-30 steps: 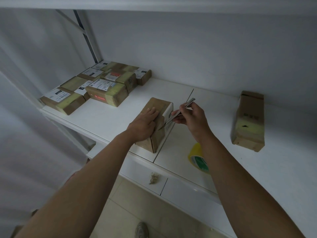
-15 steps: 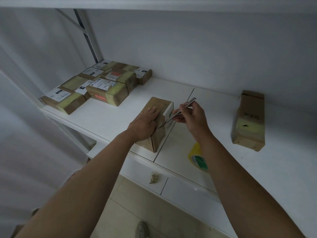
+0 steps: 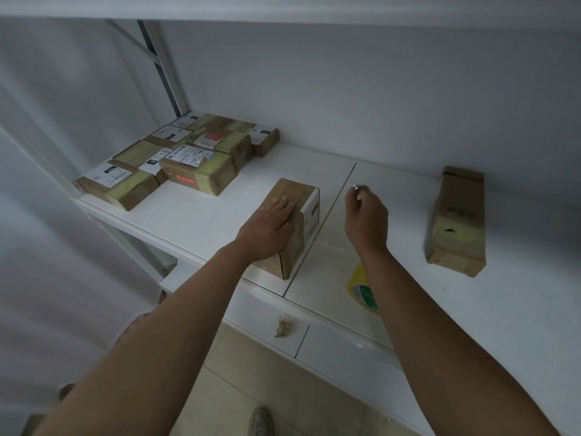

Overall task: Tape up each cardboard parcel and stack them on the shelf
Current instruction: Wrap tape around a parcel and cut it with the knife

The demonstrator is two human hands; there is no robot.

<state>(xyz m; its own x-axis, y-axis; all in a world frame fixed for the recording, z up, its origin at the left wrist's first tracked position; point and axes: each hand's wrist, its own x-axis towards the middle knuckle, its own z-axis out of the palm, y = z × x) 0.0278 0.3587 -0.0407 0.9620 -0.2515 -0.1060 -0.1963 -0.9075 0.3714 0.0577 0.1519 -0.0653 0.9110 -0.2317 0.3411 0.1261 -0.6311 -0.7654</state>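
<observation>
Shelf point(image 3: 195, 212) of white board, seamed down the middle, backed by a plain grey-white wall, under another white board overhead; pale floor tiles and a shoe point(image 3: 260, 421) below. At far left, taped parcels point(image 3: 176, 158) packed close together, white shipping labels on top, print too small to read; one red label, wording blurred. Left of centre, cardboard parcel point(image 3: 290, 228) standing on the shelf beside the seam, white label on its right face, unreadable. Left hand point(image 3: 270, 226) laid flat on its top, fingers straight, pressing down. Just right of the seam, right hand point(image 3: 364, 215) raised off the shelf, fingers curled, pinching a small metal tool point(image 3: 355, 186), only its tip showing. Below that forearm, yellow tape roll point(image 3: 361, 291) with green core, lying on the shelf. Well to the right, second parcel point(image 3: 457, 221), yellowish tape across it, dark printing illegible.
</observation>
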